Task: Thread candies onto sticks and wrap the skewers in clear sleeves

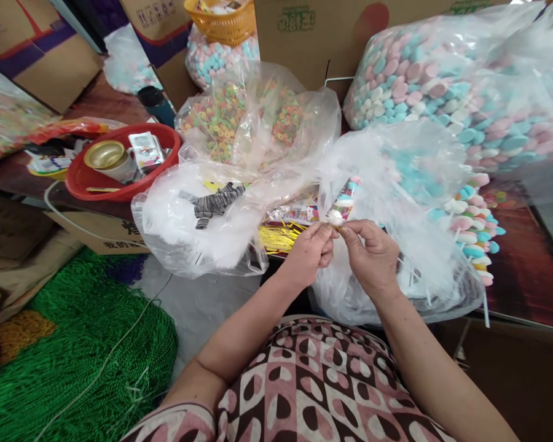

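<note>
A slim clear packet of pink, blue and white marshmallows (345, 201) stands tilted just above my fingertips. Its lower end is gathered between my left hand (312, 250) and my right hand (372, 253), both closed in a pinch. A small yellowish bit shows at the fingertips, too small to tell apart. Left of my left hand lies a bundle of yellow twist ties (279, 237), with printed wrappers (292, 212) behind it. Under and beside my right hand spreads a clear bag with white sticks (415, 276), and marshmallow skewers (477, 230) stick out at its right.
A plastic bag with striped grey cloth (219, 201) sits at left, beside a red basin (76, 178). Behind are bags of ring candies (221, 123) and marshmallows (405, 80), a dark bottle (156, 105) and an orange basket (225, 26). Green cord (96, 344) is heaped at lower left.
</note>
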`<act>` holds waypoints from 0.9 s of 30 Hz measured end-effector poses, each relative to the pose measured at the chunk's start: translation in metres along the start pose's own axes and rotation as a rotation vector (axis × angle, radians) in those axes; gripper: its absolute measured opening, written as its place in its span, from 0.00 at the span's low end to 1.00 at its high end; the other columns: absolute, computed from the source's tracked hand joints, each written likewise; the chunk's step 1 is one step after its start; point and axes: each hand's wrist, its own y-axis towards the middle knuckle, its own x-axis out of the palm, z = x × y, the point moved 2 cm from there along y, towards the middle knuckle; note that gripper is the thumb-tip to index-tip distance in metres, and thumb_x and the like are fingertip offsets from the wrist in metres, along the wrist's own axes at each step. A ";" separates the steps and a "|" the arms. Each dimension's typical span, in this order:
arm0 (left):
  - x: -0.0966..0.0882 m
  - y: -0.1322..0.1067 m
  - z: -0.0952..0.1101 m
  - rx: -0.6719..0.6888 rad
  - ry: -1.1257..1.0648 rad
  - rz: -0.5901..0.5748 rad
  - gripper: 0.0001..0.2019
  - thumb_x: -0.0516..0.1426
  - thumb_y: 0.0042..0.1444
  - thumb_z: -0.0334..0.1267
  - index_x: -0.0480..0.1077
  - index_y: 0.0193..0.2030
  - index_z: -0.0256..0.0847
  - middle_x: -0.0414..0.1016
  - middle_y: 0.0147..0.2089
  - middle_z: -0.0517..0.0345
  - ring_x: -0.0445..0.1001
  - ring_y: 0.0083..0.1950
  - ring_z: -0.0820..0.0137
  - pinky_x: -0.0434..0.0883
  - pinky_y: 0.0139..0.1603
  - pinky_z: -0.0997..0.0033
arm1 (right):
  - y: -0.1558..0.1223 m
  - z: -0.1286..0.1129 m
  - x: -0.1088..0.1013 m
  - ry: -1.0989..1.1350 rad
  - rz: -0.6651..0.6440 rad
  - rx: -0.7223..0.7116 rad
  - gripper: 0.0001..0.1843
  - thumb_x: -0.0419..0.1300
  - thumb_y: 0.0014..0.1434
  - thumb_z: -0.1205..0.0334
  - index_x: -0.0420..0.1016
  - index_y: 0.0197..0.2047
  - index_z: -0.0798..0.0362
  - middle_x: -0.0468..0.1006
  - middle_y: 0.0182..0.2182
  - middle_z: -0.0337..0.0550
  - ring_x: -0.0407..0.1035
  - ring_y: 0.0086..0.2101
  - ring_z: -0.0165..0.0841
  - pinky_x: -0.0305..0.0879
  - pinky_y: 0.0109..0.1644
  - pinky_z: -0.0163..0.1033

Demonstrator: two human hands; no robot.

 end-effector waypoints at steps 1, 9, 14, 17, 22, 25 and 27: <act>-0.001 0.002 -0.002 0.064 0.088 0.043 0.15 0.57 0.62 0.48 0.64 0.30 0.40 0.51 0.19 0.71 0.49 0.17 0.82 0.49 0.18 0.80 | 0.000 0.000 0.000 -0.006 0.004 -0.022 0.12 0.58 0.64 0.55 0.77 0.31 0.48 0.82 0.31 0.43 0.76 0.36 0.39 0.71 0.44 0.45; -0.002 0.004 0.003 0.341 0.733 0.130 0.12 0.50 0.67 0.43 0.63 0.31 0.44 0.60 0.18 0.69 0.61 0.20 0.75 0.58 0.28 0.74 | 0.002 0.001 -0.001 0.087 -0.059 0.119 0.09 0.59 0.62 0.57 0.80 0.37 0.49 0.83 0.34 0.42 0.76 0.33 0.36 0.72 0.42 0.43; 0.004 0.001 0.005 0.311 0.714 0.055 0.12 0.49 0.67 0.44 0.63 0.33 0.44 0.62 0.18 0.69 0.64 0.20 0.75 0.60 0.29 0.73 | 0.006 -0.008 -0.010 0.047 -0.033 0.187 0.10 0.59 0.60 0.58 0.81 0.35 0.51 0.83 0.29 0.41 0.74 0.28 0.34 0.71 0.37 0.39; 0.004 0.006 0.007 0.319 0.510 -0.001 0.07 0.55 0.63 0.42 0.69 0.38 0.43 0.71 0.27 0.64 0.70 0.28 0.75 0.65 0.33 0.74 | 0.006 -0.014 -0.013 0.021 -0.019 0.165 0.10 0.58 0.59 0.59 0.80 0.33 0.51 0.81 0.26 0.40 0.73 0.26 0.33 0.70 0.35 0.38; 0.008 0.007 0.031 0.286 0.075 -0.184 0.17 0.59 0.55 0.38 0.72 0.53 0.46 0.78 0.48 0.56 0.76 0.45 0.67 0.71 0.44 0.68 | 0.003 -0.022 -0.011 -0.025 -0.048 0.100 0.08 0.56 0.56 0.64 0.77 0.30 0.50 0.79 0.24 0.39 0.71 0.25 0.32 0.67 0.33 0.37; 0.011 -0.012 0.055 0.364 0.030 -0.209 0.17 0.53 0.62 0.49 0.75 0.51 0.48 0.80 0.43 0.53 0.77 0.49 0.60 0.72 0.51 0.57 | 0.008 -0.025 -0.012 -0.032 -0.063 0.113 0.07 0.56 0.54 0.65 0.75 0.29 0.50 0.77 0.22 0.38 0.70 0.24 0.32 0.67 0.33 0.37; 0.011 -0.028 0.067 0.443 0.154 -0.198 0.24 0.48 0.64 0.59 0.79 0.43 0.47 0.80 0.38 0.51 0.76 0.51 0.56 0.71 0.54 0.52 | 0.017 -0.029 -0.016 0.010 -0.049 0.138 0.06 0.57 0.55 0.64 0.76 0.30 0.50 0.78 0.23 0.38 0.71 0.25 0.32 0.67 0.33 0.37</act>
